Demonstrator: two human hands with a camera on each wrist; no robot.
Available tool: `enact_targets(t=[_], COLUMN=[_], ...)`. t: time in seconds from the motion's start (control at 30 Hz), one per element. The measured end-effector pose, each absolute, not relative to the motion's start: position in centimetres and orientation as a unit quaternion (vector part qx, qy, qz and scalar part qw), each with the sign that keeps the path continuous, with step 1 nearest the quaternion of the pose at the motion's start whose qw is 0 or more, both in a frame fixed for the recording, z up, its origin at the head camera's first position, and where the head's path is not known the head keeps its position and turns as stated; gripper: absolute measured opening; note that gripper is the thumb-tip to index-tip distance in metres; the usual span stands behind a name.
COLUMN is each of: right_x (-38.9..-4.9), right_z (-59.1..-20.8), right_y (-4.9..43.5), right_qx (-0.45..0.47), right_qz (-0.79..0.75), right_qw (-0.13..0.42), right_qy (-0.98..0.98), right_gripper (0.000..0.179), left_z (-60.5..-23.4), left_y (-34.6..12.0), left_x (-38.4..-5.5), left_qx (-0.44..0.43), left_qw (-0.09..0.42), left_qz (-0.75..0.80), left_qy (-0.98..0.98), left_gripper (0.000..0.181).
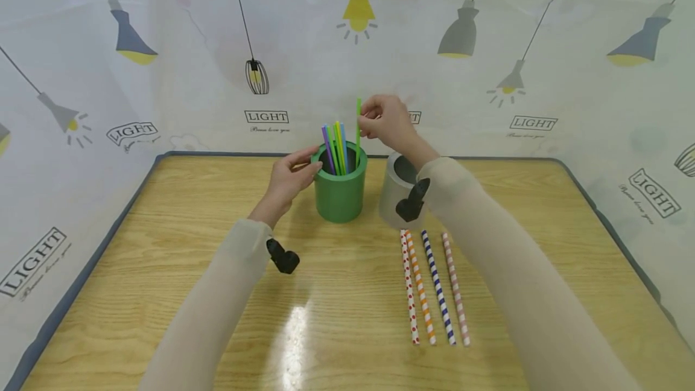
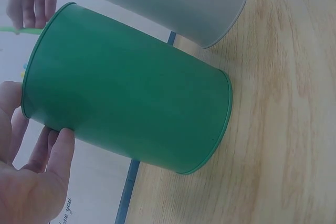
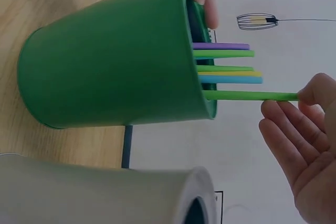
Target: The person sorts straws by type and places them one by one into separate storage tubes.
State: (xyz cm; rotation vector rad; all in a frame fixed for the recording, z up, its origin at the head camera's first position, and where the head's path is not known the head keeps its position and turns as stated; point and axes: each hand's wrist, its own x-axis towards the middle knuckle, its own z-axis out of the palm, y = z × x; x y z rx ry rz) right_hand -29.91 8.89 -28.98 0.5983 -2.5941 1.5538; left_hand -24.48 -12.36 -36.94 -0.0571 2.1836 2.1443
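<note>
Head view, centre of frame: the left hand (image 1: 289,177) grips the rim of the green container (image 1: 339,199), while the right hand (image 1: 388,122) pinches a green straw (image 1: 358,131), its lower end inside, near other coloured straws (image 1: 340,149). Grey container (image 1: 391,198) stands just right; patterned straws (image 1: 438,285) lie lower right.

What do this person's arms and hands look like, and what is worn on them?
The left sleeve and right sleeve are long, plain and cream. Near each cuff sits a small, irregularly shaped black device. The left hand and right hand are bare: no gloves or rings show.
</note>
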Motion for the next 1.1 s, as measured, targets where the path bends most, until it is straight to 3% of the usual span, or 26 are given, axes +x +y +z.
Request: enact_targets(t=[0.63,1.1], right_x=[-30.0,-29.4], right_z=[-29.9,-29.2], right_y=[6.9,7.6], right_qx=[0.109,0.128], right_qz=[0.401,0.441], right_qw=[-0.094,-0.106], right_qy=[-0.905,-0.882], right_gripper=[0.014,0.023], left_z=[-37.1,-36.9], left_y=[-12.5,-12.7], left_x=[-24.6,-24.6], left_qx=[-0.009,0.004], left_qw=[0.044,0.044], left_qz=[0.709,0.703], left_qy=[0.704,0.710], left_gripper=[0.043,0.043])
